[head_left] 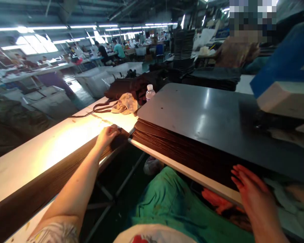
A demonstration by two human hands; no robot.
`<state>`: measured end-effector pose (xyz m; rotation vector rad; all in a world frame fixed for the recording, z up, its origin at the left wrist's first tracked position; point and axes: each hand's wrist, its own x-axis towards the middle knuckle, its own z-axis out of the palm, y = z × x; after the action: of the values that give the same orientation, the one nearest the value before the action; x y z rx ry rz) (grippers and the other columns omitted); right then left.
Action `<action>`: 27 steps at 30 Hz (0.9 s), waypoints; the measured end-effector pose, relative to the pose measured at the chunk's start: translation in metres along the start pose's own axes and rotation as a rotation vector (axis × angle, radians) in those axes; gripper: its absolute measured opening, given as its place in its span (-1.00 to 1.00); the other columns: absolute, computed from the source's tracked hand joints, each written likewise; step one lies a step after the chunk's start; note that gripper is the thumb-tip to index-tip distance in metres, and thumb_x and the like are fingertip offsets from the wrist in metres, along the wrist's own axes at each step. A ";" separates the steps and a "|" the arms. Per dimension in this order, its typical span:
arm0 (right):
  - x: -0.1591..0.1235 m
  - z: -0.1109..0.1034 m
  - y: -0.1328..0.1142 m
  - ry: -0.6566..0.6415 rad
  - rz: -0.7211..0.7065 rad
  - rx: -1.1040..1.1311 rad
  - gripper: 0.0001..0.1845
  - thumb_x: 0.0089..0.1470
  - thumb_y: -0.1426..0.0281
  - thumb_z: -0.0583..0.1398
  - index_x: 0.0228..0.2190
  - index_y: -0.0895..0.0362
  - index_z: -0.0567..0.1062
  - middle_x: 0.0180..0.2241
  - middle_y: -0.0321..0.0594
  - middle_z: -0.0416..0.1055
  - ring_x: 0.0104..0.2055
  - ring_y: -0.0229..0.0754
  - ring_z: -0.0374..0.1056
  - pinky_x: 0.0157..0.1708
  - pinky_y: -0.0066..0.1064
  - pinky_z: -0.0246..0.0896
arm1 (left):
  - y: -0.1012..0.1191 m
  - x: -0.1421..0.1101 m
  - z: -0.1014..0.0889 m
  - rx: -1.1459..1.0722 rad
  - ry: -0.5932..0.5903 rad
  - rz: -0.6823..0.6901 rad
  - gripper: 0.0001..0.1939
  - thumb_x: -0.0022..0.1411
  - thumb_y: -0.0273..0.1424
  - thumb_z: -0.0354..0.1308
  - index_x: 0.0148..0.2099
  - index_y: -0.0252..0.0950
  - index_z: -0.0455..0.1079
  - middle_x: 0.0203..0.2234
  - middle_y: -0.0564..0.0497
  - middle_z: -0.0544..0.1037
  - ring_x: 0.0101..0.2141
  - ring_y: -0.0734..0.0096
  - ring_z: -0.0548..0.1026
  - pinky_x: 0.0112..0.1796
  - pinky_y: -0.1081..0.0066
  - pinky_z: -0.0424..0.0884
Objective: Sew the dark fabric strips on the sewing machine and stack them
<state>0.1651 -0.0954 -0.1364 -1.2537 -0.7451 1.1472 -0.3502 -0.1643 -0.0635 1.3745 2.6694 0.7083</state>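
My left hand [108, 135] reaches forward over the far end of a long pile of brown layered material [53, 172] along the left table. Its fingers are closed together, with a small dark bit at the tips that I cannot make out. My right hand [253, 189] is at the right, fingers slightly apart and holding nothing visible. It is nearest to a stack of dark brown sheets [167, 141], which lies under a grey metal-topped surface [182, 104] with rounded corners.
A crumpled patterned cloth [126, 104], a dark strap [91, 113] and a capped bottle [150, 92] are on and beside the brightly lit white table [45, 152]. A blue and white machine [281, 77] stands at the right. Other people sit farther back.
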 end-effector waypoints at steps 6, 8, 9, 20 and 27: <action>-0.013 0.004 0.009 -0.071 0.075 -0.062 -0.66 -0.33 0.26 0.34 -0.38 0.05 0.54 -0.27 -0.23 0.45 -0.31 -0.27 0.35 -0.47 -0.53 0.28 | -0.048 0.030 -0.033 0.161 -0.141 -0.192 -0.71 -0.02 -0.24 0.19 -0.40 -0.41 0.33 -0.54 -0.04 0.44 -0.43 0.24 0.44 -0.36 0.38 0.32; -0.016 0.002 0.011 -0.100 0.082 -0.108 -0.64 -0.32 0.22 0.34 -0.37 0.06 0.54 -0.27 -0.21 0.46 -0.32 -0.26 0.36 -0.48 -0.52 0.29 | -0.049 0.030 -0.034 0.233 -0.167 -0.167 -0.71 0.03 -0.22 0.15 -0.39 -0.40 0.35 -0.58 0.00 0.41 -0.47 0.30 0.42 -0.37 0.39 0.31; -0.018 0.001 0.012 -0.119 0.084 -0.140 -0.63 -0.31 0.20 0.33 -0.36 0.06 0.54 -0.27 -0.20 0.46 -0.33 -0.24 0.36 -0.48 -0.50 0.30 | -0.048 0.029 -0.036 0.252 -0.163 -0.148 -0.72 0.06 -0.22 0.12 -0.38 -0.39 0.36 -0.60 0.02 0.40 -0.48 0.31 0.41 -0.37 0.39 0.30; -0.077 0.062 -0.049 -0.764 -0.017 -0.385 -0.66 0.02 0.19 0.14 -0.18 0.04 0.49 -0.22 -0.17 0.48 -0.22 -0.14 0.40 -0.24 -0.32 0.34 | 0.099 -0.068 -0.042 -0.021 -0.078 0.370 -0.77 0.15 -0.20 -0.01 -0.35 -0.23 0.36 -0.49 0.08 0.45 -0.44 0.36 0.42 -0.37 0.45 0.31; -0.109 0.093 -0.070 -0.774 -0.315 -0.301 -0.61 0.10 0.27 0.07 -0.01 -0.02 0.36 -0.08 -0.22 0.39 -0.01 -0.10 0.27 -0.03 -0.29 0.19 | 0.218 -0.164 0.014 -0.485 -0.307 0.894 -0.62 0.20 -0.45 -0.01 0.08 -0.24 0.21 -0.16 -0.07 0.41 -0.17 0.38 0.40 -0.16 0.45 0.37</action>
<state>0.0639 -0.1619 -0.0335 -0.8570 -1.6787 1.2820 -0.0833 -0.1791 -0.0091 2.2320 1.4282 0.9873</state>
